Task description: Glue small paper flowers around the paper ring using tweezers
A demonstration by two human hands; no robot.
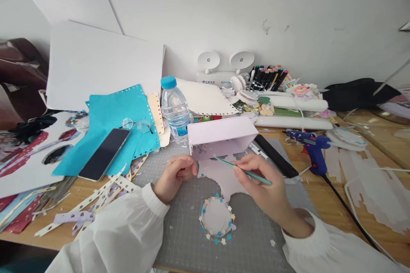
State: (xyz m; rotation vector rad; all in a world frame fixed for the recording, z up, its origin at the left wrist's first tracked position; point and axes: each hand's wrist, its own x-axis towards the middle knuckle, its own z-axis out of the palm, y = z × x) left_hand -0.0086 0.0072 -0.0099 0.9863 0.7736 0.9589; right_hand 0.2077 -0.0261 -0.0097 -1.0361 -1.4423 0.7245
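My right hand pinches a pair of slim teal tweezers. Their tip points left, just in front of an open pale lilac paper box lying on its side. Tiny bits lie inside the box near its left end. My left hand is curled beside that end, fingers closed; what they hold, if anything, is hidden. Between the hands lies a cut lilac paper sheet with curved edges. Nearer me, a round paper disc ringed with small white and blue shapes rests on the grey cutting mat.
A water bottle stands behind my left hand. At left are a phone, glasses and blue paper. A blue glue gun with a cord lies right, beside a black bar. Markers stand behind.
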